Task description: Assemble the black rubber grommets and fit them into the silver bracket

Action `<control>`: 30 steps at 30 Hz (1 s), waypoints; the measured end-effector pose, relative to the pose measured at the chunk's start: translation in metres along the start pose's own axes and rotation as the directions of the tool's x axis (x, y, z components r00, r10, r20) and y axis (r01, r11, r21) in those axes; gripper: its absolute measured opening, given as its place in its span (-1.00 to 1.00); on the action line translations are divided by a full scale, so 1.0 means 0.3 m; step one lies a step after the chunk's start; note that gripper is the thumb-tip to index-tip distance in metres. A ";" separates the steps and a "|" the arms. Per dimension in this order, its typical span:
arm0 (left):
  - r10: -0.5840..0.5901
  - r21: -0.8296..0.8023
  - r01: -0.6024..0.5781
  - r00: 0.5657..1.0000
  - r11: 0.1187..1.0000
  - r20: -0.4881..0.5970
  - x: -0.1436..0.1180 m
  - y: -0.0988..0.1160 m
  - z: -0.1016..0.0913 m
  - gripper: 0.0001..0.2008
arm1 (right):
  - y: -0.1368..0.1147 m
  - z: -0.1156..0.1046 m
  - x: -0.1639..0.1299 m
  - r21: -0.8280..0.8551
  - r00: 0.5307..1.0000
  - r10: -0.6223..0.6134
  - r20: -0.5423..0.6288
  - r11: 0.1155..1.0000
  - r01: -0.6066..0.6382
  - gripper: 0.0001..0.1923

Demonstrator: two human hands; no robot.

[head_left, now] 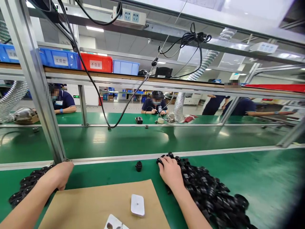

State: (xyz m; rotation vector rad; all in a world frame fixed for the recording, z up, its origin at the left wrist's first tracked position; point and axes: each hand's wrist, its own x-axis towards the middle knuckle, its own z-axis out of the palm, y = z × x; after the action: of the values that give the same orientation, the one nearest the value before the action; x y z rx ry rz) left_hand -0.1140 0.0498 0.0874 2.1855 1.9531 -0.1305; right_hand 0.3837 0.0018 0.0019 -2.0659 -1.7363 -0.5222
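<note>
The right hand [170,171] rests on the heap of black round plastic rings [209,194], fingers curled (probably pinching one); the left hand [58,175], loosely closed, touches a smaller pile of black rings [26,186].

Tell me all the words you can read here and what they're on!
"工具盒": white label on the blue bin on the shelf.
"不良品": white label on the red bin beside it.
Left blue bin's label: half hidden, unreadable.
Green exit sign far back: too small to read.
Co-workers' badges: too blurred.
</note>
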 end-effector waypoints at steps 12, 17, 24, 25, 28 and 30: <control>-0.021 0.017 0.020 0.999 1.000 0.039 -0.010 -0.037 -0.033 -0.62 | -0.008 0.029 0.015 0.042 0.996 -0.089 0.024 0.995 0.088 -0.67; -0.013 0.002 0.013 0.998 1.000 0.067 0.016 -0.040 -0.026 -0.72 | -0.011 0.064 0.021 0.095 0.995 -0.095 0.031 0.991 0.092 -0.71; 0.128 -0.061 -0.131 0.990 0.989 -0.052 0.062 0.038 0.038 -0.89 | -0.016 0.072 0.026 0.129 0.990 -0.098 0.099 0.988 0.085 -0.56; 0.159 -0.079 -0.165 0.984 0.983 -0.082 0.066 0.059 0.048 -0.86 | -0.016 0.070 0.024 0.130 0.988 -0.098 0.119 0.988 0.083 -0.55; 0.243 -0.157 -0.271 0.954 0.950 -0.175 0.070 0.134 0.088 -0.69 | -0.013 0.059 0.016 0.136 0.977 -0.106 0.183 0.987 0.081 -0.61; 0.288 -0.222 -0.339 0.929 0.914 -0.231 0.065 0.192 0.125 -0.69 | -0.009 0.043 0.010 0.146 0.969 -0.118 0.219 0.985 0.087 -0.62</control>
State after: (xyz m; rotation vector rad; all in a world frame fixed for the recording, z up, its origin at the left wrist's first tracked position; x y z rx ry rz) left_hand -0.0518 0.0550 0.0523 2.3652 1.5631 0.3804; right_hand 0.3819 0.0114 -0.0075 -2.0132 -1.9575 -0.1946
